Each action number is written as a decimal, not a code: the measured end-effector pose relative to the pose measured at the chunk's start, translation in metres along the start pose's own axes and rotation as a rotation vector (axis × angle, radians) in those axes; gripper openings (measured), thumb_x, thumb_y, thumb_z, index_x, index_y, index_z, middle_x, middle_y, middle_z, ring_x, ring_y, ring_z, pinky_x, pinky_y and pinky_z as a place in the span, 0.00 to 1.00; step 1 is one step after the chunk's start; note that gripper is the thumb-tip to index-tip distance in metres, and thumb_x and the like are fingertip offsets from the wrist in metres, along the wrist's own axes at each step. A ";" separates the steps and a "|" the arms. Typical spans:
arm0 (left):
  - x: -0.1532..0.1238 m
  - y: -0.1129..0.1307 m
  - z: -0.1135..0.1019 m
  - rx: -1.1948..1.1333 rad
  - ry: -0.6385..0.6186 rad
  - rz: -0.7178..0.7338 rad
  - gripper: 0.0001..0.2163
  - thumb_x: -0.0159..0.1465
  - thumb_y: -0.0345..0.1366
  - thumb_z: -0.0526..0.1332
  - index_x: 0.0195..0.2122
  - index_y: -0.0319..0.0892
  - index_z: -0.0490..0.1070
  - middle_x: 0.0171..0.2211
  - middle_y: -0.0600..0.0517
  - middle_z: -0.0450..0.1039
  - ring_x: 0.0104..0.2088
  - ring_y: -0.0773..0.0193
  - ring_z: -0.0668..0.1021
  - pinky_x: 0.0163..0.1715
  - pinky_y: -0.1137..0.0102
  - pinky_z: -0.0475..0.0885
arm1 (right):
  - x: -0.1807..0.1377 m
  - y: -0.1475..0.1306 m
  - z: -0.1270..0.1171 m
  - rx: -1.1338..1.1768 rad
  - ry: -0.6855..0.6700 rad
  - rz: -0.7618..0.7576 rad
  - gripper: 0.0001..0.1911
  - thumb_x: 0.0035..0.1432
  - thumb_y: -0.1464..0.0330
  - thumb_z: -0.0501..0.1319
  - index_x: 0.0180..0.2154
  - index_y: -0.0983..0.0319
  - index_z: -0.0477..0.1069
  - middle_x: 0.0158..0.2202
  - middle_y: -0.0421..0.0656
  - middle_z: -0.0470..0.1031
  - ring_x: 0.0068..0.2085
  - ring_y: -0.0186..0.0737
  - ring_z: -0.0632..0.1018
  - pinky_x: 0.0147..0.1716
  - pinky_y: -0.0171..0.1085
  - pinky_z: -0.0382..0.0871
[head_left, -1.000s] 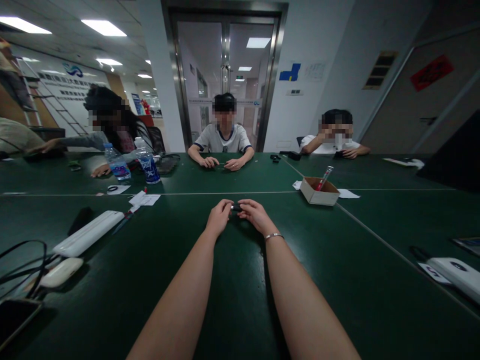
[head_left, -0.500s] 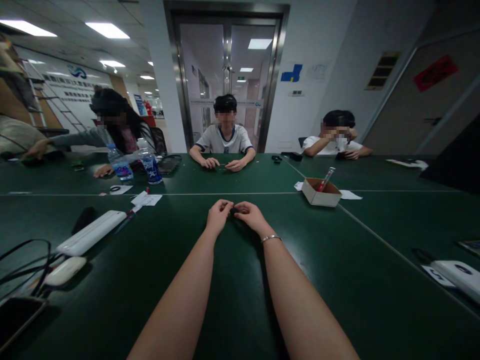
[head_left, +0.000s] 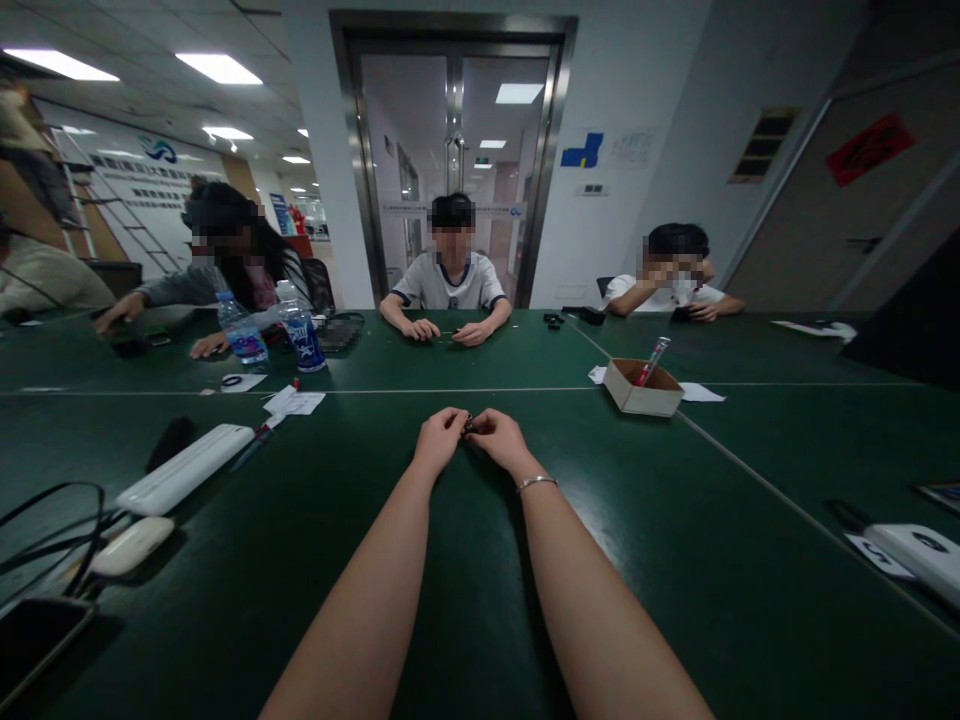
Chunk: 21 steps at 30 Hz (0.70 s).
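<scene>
Left hand (head_left: 441, 438) and right hand (head_left: 497, 438) meet over the tabletop (head_left: 675, 520), ahead of the wearer, both pinching one small dark object (head_left: 469, 425) between them, too small and covered to identify. Handling looks underway: object gripped, not set down; how much is done or left can't be told. Open cardboard box (head_left: 646, 402) sits far right, touched by neither.
</scene>
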<state>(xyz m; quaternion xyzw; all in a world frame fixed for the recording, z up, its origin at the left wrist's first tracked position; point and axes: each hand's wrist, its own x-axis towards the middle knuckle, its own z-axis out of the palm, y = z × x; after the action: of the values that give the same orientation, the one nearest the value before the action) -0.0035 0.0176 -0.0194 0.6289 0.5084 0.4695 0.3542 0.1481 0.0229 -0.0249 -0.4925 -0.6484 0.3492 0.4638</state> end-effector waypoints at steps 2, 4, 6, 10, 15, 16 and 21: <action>0.000 0.000 0.000 -0.001 -0.001 -0.004 0.14 0.62 0.47 0.57 0.36 0.41 0.75 0.29 0.50 0.74 0.30 0.63 0.74 0.31 0.71 0.67 | -0.001 -0.003 0.000 0.037 -0.009 -0.007 0.10 0.41 0.74 0.69 0.27 0.62 0.71 0.27 0.40 0.75 0.31 0.37 0.76 0.32 0.35 0.71; 0.001 -0.001 0.001 -0.014 -0.015 -0.008 0.15 0.62 0.47 0.57 0.35 0.41 0.75 0.29 0.50 0.74 0.29 0.63 0.74 0.31 0.70 0.67 | -0.001 -0.007 0.000 0.132 -0.045 0.015 0.11 0.41 0.75 0.69 0.29 0.62 0.71 0.29 0.41 0.76 0.29 0.36 0.76 0.28 0.33 0.71; 0.002 0.000 0.001 -0.030 -0.041 -0.011 0.15 0.61 0.48 0.58 0.35 0.41 0.75 0.29 0.50 0.75 0.29 0.63 0.74 0.31 0.70 0.67 | -0.001 -0.011 0.001 0.241 -0.106 0.066 0.14 0.42 0.75 0.68 0.34 0.62 0.70 0.29 0.41 0.76 0.24 0.34 0.76 0.21 0.30 0.68; 0.000 0.002 0.001 -0.053 -0.085 -0.017 0.16 0.59 0.49 0.60 0.34 0.40 0.74 0.29 0.49 0.75 0.30 0.63 0.75 0.32 0.70 0.67 | -0.003 -0.017 0.003 0.339 -0.179 0.128 0.16 0.44 0.77 0.65 0.37 0.63 0.66 0.25 0.39 0.75 0.19 0.33 0.74 0.14 0.27 0.65; -0.003 0.003 0.002 -0.049 -0.081 -0.023 0.17 0.59 0.50 0.60 0.34 0.39 0.72 0.31 0.48 0.75 0.32 0.62 0.75 0.34 0.70 0.67 | -0.005 -0.024 0.005 0.365 -0.187 0.177 0.14 0.46 0.78 0.62 0.36 0.62 0.63 0.22 0.36 0.73 0.19 0.33 0.75 0.15 0.26 0.67; -0.005 0.004 0.000 -0.043 -0.098 -0.033 0.17 0.59 0.50 0.60 0.35 0.38 0.72 0.32 0.48 0.75 0.33 0.62 0.75 0.34 0.70 0.68 | -0.006 -0.025 0.006 0.365 -0.187 0.190 0.14 0.47 0.78 0.62 0.36 0.62 0.62 0.21 0.35 0.73 0.18 0.33 0.75 0.15 0.26 0.67; -0.035 0.035 -0.045 0.123 -0.319 -0.140 0.22 0.61 0.50 0.58 0.48 0.38 0.69 0.39 0.46 0.75 0.34 0.62 0.76 0.37 0.67 0.70 | -0.016 -0.026 0.000 0.366 -0.213 0.195 0.22 0.43 0.69 0.71 0.32 0.60 0.58 0.20 0.34 0.72 0.17 0.34 0.74 0.14 0.27 0.65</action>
<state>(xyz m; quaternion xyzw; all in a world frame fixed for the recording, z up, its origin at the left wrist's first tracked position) -0.0371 -0.0261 0.0182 0.6788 0.5162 0.3062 0.4230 0.1415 0.0002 -0.0058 -0.4208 -0.5691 0.5540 0.4383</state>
